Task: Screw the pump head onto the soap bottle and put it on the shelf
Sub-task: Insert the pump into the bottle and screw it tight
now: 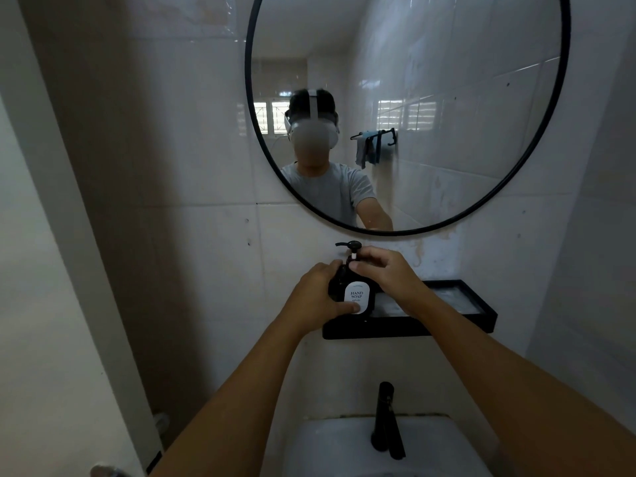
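A dark soap bottle [358,295] with a white "HAND SOAP" label stands upright at the left end of the black wall shelf [457,323]. Its black pump head [350,246] sticks up above the neck, spout pointing left. My left hand [318,300] wraps the bottle's body from the left, thumb on the label. My right hand [385,270] comes from the right, its fingers closed around the pump's collar at the neck. The neck joint is hidden by the fingers.
A round black-framed mirror [537,139] hangs just above the shelf. Below are a white basin [327,442] and a black tap [385,418]. White tiled walls close in on both sides; the shelf's right part holds nothing visible.
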